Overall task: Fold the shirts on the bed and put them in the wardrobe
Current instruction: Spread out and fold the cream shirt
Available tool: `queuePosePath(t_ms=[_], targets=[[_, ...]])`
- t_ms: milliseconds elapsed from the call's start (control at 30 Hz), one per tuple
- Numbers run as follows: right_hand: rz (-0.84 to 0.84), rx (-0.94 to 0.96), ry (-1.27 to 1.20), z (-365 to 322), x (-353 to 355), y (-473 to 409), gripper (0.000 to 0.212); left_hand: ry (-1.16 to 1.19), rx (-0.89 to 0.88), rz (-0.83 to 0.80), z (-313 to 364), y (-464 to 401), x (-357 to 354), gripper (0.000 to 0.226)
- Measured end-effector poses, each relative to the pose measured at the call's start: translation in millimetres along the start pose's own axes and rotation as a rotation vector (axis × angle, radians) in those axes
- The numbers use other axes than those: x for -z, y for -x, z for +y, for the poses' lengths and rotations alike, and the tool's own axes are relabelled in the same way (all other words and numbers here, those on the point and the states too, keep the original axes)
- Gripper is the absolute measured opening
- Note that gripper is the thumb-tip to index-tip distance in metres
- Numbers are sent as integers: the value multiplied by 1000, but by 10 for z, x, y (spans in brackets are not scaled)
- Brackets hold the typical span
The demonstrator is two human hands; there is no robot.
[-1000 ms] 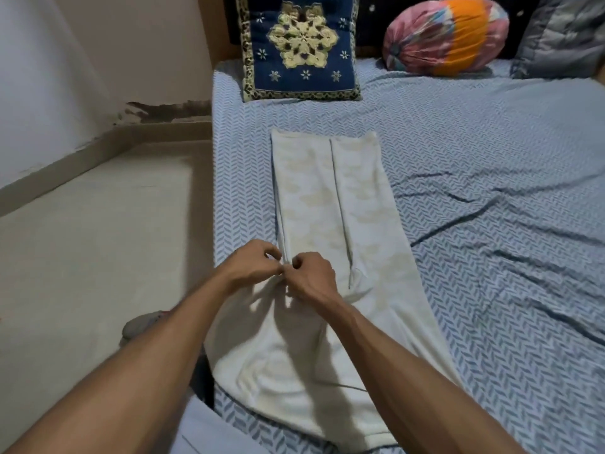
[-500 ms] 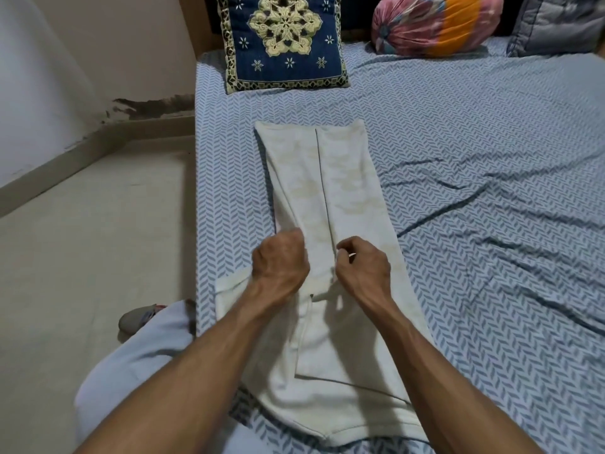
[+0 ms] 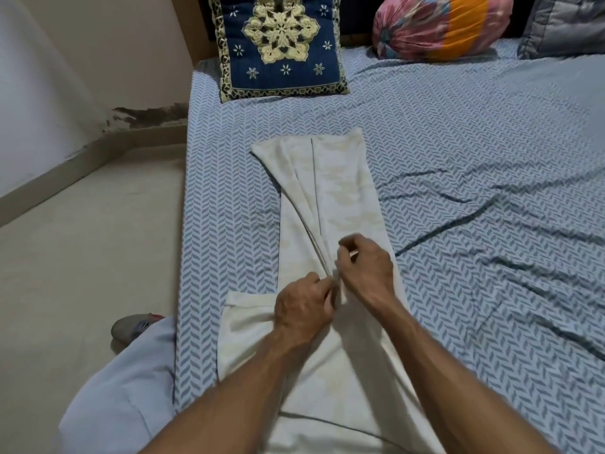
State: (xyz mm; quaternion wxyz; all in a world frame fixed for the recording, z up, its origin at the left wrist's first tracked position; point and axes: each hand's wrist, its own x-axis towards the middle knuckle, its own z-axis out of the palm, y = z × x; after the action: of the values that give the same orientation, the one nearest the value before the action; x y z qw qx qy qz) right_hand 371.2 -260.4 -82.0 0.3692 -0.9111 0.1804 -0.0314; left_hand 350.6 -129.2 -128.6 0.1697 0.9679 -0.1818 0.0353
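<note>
Beige floor [image 3: 82, 257] meets a stained, peeling wall [image 3: 98, 77].

Both our bare forearms reach forward and converge. Our left hand [image 3: 302, 309] has its fingers [image 3: 322, 291] curled, knuckles up. Our right hand [image 3: 368, 268] sits just beyond it, fingers bent inward, fingertips of both hands meeting in a pinch.

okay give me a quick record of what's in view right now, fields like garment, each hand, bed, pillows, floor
garment: cream shirt, lengthwise folded, lying on the bed
left hand: pinching shirt fabric at its middle
right hand: pinching the same bunched fabric, touching the left
bed: blue chevron sheet, wrinkled at right
pillows: navy embroidered cushion, pink-orange bolster, grey pillow
floor: shoe beside the bed
</note>
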Motion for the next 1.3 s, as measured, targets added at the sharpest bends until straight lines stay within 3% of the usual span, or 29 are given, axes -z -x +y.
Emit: queuePosePath(t_ms=[100, 233, 433, 533, 733, 833, 900, 1000, 1067, 1133, 1200, 1233, 1300], targets=[[-75, 208, 141, -314, -145, -496, 31, 23, -38, 70, -60, 31, -88, 23], [-289, 313, 379, -677, -505, -1128, 55, 64, -69, 84, -107, -1, -137, 31], [-240, 295, 486, -1051, -776, -1847, 54, 153, -62, 108, -105, 14, -152, 30], [-150, 205, 405, -1160, -793, -2163, 46, 174, -67, 145, -102, 14, -138, 28], [-14, -105, -43, -901, -676, -2799, 30, 136, -69, 162, -100, 1, -137, 20], [36, -169, -111, -731, -596, -2932, 32, 143, -78, 152, -94, 7, -128, 18], [36, -175, -134, -690, -593, -2961, 39, 144, -86, 149, -95, 2, -117, 16], [-38, -161, -168, -724, -624, -3009, 72, 144, -89, 145, -95, 4, -110, 14], [-47, -192, -168, -674, -704, -3215, 59, 150, -89, 142, -98, 4, -110, 15], [-1, -238, -237, -675, -726, -3318, 23, 157, -86, 137, -102, 9, -110, 15], [78, -243, -258, -747, -660, -3215, 12, 161, -84, 135, -98, 11, -107, 15], [94, -238, -226, -767, -647, -3156, 15, 161, -83, 136, -102, 9, -104, 16], [75, -221, -102, -756, -665, -3142, 46, 162, -85, 138, -103, 6, -100, 16]])
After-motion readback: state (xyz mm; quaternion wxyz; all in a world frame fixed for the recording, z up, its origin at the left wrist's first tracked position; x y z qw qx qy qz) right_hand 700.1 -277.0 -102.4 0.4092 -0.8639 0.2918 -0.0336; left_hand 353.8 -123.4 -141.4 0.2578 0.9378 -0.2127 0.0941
